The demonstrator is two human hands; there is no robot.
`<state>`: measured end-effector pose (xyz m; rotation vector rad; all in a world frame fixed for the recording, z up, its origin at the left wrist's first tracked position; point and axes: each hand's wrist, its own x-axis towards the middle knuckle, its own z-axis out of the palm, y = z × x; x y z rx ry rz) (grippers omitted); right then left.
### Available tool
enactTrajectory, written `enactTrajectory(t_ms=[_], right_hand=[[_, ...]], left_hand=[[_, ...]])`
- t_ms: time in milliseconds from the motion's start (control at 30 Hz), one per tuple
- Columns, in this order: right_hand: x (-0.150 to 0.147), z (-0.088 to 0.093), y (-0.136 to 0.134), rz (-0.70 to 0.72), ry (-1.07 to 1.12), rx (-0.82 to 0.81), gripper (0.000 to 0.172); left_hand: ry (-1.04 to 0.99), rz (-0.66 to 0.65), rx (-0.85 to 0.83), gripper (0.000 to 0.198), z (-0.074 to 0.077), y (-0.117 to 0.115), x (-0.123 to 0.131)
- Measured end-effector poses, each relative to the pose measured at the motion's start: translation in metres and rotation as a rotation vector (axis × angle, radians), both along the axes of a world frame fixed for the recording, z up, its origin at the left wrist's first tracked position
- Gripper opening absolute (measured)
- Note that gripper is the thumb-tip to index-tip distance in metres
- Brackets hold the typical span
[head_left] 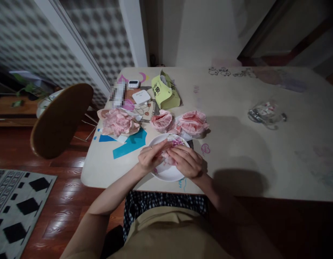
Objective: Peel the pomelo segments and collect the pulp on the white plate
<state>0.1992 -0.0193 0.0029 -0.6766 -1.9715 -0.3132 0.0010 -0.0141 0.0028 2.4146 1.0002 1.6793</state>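
Over a white plate (166,176) with a pink flower pattern, my left hand (151,156) and my right hand (189,161) meet with their fingers closed on a pale pink pomelo segment (168,159). Fingers hide part of the segment. Just behind the plate rest two larger pieces of pink pomelo, a smaller left piece (161,121) and a bigger right piece (193,123), both in pale skin. A heap of crumpled pink peel (119,123) lies to the left of them.
A yellow-green paper bag (166,91) stands at the back, near a white box (141,96) and a small white device (134,84). Blue paper (130,144) lies left of the plate. A clear tangled item (266,113) sits far right. A wooden chair (61,122) stands left.
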Motion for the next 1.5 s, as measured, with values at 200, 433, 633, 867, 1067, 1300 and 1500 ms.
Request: enactTrajectory(t_ms=[200, 433, 633, 867, 1067, 1300, 1500], right_hand=[[0.004, 0.008, -0.001, -0.011, -0.069, -0.003, 0.036], [0.004, 0.014, -0.005, 0.009, -0.025, -0.034, 0.037], [-0.005, 0.019, -0.006, 0.067, 0.189, -0.117, 0.036], [-0.011, 0.026, -0.003, 0.086, 0.377, -0.359, 0.025], [-0.008, 0.022, 0.002, 0.077, 0.258, -0.28, 0.028], [-0.009, 0.024, 0.002, 0.06, 0.264, -0.32, 0.02], [-0.01, 0.029, 0.002, 0.061, 0.347, -0.472, 0.017]], left_hand=[[0.02, 0.039, -0.015, 0.055, -0.005, -0.004, -0.004], [0.025, -0.023, 0.01, 0.053, -0.002, 0.0, -0.001], [0.059, -0.18, 0.121, 0.051, -0.001, 0.006, -0.005], [0.048, -0.225, 0.094, 0.052, -0.003, 0.008, -0.007], [-0.004, -0.042, 0.087, 0.053, -0.003, 0.008, -0.005], [0.056, -0.191, 0.105, 0.048, -0.005, 0.013, -0.009], [0.04, -0.172, 0.136, 0.048, -0.009, 0.015, -0.007]])
